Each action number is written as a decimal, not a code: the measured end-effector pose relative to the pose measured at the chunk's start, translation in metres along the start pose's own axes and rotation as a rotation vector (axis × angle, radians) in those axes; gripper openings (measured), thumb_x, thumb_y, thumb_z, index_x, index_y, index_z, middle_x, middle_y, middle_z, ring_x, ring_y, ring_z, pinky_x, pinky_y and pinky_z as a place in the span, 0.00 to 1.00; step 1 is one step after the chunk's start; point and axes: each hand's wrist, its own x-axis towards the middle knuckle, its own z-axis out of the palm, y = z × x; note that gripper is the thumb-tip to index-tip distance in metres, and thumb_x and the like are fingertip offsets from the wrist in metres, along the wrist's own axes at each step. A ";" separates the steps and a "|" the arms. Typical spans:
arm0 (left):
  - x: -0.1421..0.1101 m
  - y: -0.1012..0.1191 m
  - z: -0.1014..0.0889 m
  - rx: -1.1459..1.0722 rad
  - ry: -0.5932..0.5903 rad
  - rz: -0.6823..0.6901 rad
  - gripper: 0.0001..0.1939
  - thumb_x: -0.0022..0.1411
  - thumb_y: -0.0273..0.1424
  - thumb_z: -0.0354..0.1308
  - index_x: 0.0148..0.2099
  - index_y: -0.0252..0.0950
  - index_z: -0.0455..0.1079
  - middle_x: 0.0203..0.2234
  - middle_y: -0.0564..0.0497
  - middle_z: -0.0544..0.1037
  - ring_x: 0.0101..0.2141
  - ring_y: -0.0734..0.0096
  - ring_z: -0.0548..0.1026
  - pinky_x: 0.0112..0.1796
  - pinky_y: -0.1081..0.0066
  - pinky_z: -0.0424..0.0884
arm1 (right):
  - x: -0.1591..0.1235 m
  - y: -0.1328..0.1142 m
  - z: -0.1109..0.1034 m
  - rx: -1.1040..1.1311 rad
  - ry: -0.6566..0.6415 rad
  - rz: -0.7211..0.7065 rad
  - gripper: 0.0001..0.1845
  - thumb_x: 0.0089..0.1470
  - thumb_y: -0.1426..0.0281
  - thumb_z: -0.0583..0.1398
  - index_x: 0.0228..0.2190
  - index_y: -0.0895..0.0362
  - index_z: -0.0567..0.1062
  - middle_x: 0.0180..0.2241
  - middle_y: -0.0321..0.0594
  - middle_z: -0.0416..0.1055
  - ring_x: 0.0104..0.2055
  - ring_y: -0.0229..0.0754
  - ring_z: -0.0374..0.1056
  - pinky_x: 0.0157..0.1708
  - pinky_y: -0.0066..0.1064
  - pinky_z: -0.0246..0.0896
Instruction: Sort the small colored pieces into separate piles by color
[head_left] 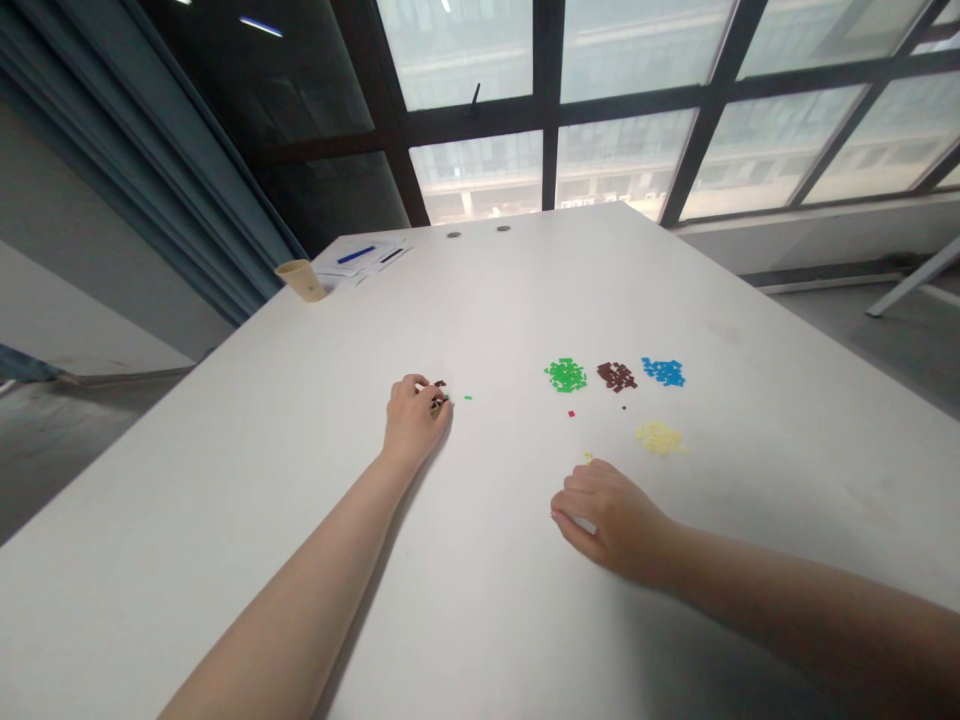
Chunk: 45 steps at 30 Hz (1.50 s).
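Observation:
My left hand rests on the table with its fingers curled round a little cluster of dark brown pieces, partly hidden by the fingers. Just right of it lies one small green piece. My right hand is closed in a pinch, thumb against forefinger, low over the table; what is between the fingertips is too small to make out. A few yellow bits lie just beyond its knuckles.
Beyond my right hand are loose piles of small green, brown, blue and pale yellow pieces. A red piece lies apart. A paper cup and papers with a blue pen sit far left.

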 end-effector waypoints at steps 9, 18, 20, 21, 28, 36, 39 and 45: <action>0.000 -0.005 0.004 -0.021 -0.033 0.048 0.08 0.55 0.32 0.51 0.32 0.35 0.70 0.37 0.44 0.68 0.38 0.61 0.65 0.39 0.61 0.64 | 0.000 0.001 -0.001 -0.003 -0.026 -0.029 0.10 0.53 0.72 0.52 0.21 0.57 0.65 0.22 0.35 0.62 0.28 0.36 0.54 0.34 0.31 0.43; 0.002 -0.004 0.002 0.028 -0.132 0.177 0.08 0.58 0.28 0.46 0.34 0.34 0.66 0.34 0.43 0.71 0.37 0.61 0.66 0.40 0.61 0.64 | 0.000 0.000 -0.003 0.013 -0.048 -0.058 0.09 0.53 0.72 0.52 0.22 0.57 0.66 0.21 0.35 0.62 0.28 0.36 0.54 0.33 0.31 0.43; 0.002 -0.003 0.001 0.043 -0.141 0.194 0.08 0.58 0.27 0.46 0.34 0.33 0.65 0.34 0.43 0.71 0.36 0.61 0.66 0.40 0.61 0.64 | -0.001 0.000 -0.002 0.022 -0.054 -0.068 0.09 0.53 0.72 0.51 0.23 0.57 0.67 0.22 0.35 0.62 0.29 0.36 0.54 0.33 0.31 0.43; 0.002 -0.004 0.001 0.043 -0.142 0.198 0.08 0.58 0.27 0.45 0.34 0.33 0.65 0.33 0.43 0.72 0.36 0.61 0.66 0.40 0.61 0.64 | -0.001 0.000 -0.002 0.026 -0.058 -0.073 0.09 0.53 0.72 0.51 0.23 0.57 0.67 0.22 0.35 0.62 0.29 0.36 0.54 0.33 0.31 0.43; 0.000 0.004 0.001 -0.178 -0.092 0.174 0.09 0.59 0.29 0.46 0.39 0.33 0.66 0.32 0.45 0.73 0.35 0.64 0.68 0.38 0.64 0.65 | -0.002 0.000 -0.001 0.023 -0.069 -0.094 0.09 0.53 0.72 0.51 0.23 0.57 0.66 0.22 0.35 0.62 0.29 0.37 0.54 0.33 0.31 0.44; -0.003 0.041 -0.017 -0.747 -0.075 -0.120 0.10 0.55 0.35 0.53 0.36 0.37 0.72 0.31 0.49 0.75 0.32 0.71 0.70 0.35 0.70 0.66 | -0.002 -0.002 -0.002 0.015 -0.084 -0.109 0.10 0.53 0.71 0.52 0.22 0.57 0.65 0.22 0.35 0.62 0.29 0.37 0.54 0.33 0.31 0.44; -0.007 0.054 -0.021 -0.970 -0.125 -0.233 0.08 0.51 0.33 0.58 0.33 0.36 0.73 0.27 0.50 0.75 0.30 0.72 0.71 0.32 0.71 0.66 | -0.002 -0.003 -0.003 0.013 -0.088 -0.116 0.10 0.53 0.72 0.52 0.21 0.57 0.65 0.21 0.35 0.62 0.28 0.36 0.54 0.33 0.31 0.44; -0.019 0.076 -0.029 -1.198 -0.178 -0.198 0.07 0.45 0.31 0.63 0.30 0.36 0.72 0.23 0.52 0.73 0.26 0.75 0.69 0.29 0.73 0.66 | -0.002 -0.003 -0.004 0.010 -0.087 -0.130 0.10 0.53 0.71 0.52 0.21 0.57 0.65 0.21 0.35 0.61 0.28 0.36 0.53 0.33 0.31 0.45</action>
